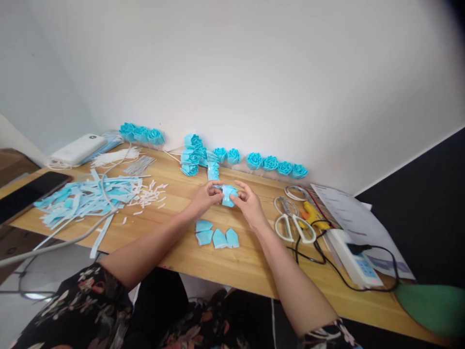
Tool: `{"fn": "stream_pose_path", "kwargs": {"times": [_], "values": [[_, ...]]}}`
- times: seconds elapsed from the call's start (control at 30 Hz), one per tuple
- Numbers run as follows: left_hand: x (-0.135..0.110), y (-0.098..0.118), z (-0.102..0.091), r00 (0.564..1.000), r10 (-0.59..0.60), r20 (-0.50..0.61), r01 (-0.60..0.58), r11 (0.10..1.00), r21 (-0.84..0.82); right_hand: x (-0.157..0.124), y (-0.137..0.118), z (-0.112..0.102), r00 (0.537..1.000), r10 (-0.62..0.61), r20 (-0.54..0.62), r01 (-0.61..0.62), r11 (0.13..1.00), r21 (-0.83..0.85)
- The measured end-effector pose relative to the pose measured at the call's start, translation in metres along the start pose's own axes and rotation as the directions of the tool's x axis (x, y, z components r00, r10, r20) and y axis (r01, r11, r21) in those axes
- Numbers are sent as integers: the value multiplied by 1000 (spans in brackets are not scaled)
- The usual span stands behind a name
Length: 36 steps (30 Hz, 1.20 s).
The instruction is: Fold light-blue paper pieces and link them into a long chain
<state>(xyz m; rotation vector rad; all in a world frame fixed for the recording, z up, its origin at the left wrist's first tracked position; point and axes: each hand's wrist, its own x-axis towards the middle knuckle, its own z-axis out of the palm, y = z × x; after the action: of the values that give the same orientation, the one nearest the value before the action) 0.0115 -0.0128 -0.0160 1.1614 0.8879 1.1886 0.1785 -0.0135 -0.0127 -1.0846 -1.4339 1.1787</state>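
Observation:
Between my two hands is a small light-blue petal piece (pixel 228 196), held above the middle of the wooden table. My left hand (pixel 208 198) pinches its left edge between thumb and fingers. On its right side, my right hand (pixel 247 199) grips it with the thumb on the front and the forefinger raised. Several cut blue petals (pixel 219 238) lie flat on the table just below my hands. Behind them stand blue flowers (pixel 194 156) in a bunch, and a stack of blue petal pieces (pixel 213 169) touches that bunch.
More blue flowers (pixel 270 162) line the wall. Blue strips (pixel 87 196) and white bits (pixel 149 195) are heaped at left, near a black phone (pixel 34 194) and white power bank (pixel 78 149). At right are scissors (pixel 295 225), a yellow glue gun (pixel 314 216) and a power strip (pixel 354 259) with cables.

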Motion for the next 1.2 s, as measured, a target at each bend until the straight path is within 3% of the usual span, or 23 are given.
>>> {"fn": "stream_pose_path", "kwargs": {"times": [0.37,0.57,0.7,0.97,1.2], "values": [[2,1,-3,999,26,31,-26,999,-24,0,0,3,999,-35,34,35,999,4],[2,2,-6,1000,9,4,-9,1000,1,3,-2,-8,991,109,75,-114,991,67],[4,1,-8,1000,5,-4,-5,1000,29,5,-3,-18,979,203,36,-205,976,70],[5,2,-9,1000,-14,3,14,1000,21,5,-4,-17,989,116,94,-120,992,38],[6,13,-21,978,31,-207,-22,999,46,4,0,-22,986,90,143,-81,994,-68]]}}
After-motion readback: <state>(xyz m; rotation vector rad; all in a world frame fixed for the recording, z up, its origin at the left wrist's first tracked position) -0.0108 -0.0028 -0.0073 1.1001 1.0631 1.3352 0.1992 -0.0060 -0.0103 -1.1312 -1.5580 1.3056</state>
